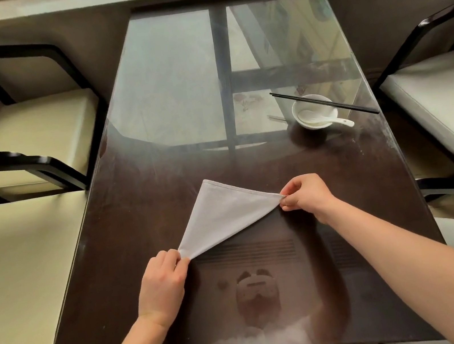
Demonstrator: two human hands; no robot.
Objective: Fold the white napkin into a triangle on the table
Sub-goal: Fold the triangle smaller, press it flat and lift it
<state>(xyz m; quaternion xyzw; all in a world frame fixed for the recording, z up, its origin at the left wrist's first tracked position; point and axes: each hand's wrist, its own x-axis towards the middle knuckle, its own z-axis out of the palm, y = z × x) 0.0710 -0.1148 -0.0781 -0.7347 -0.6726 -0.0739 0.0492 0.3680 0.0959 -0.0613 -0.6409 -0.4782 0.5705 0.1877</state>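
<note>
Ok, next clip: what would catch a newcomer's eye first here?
The white napkin, already a triangle, sits at the near middle of the dark glass-topped table, pinched at one corner by the left hand and at another by the right hand. Far right stands a white bowl holding a spoon, black chopsticks across its rim.

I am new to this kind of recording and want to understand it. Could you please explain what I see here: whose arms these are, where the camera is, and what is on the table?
There is no machine here. One camera, worn on a person's head, looks down at their own two bare arms. The left hand and the right hand each pinch one corner of a white napkin, already in a triangle shape on the dark glass-topped table. Further away, to the right, stands a white bowl with a white spoon in it and black chopsticks across its rim. Cream-cushioned chairs stand at both sides.
</note>
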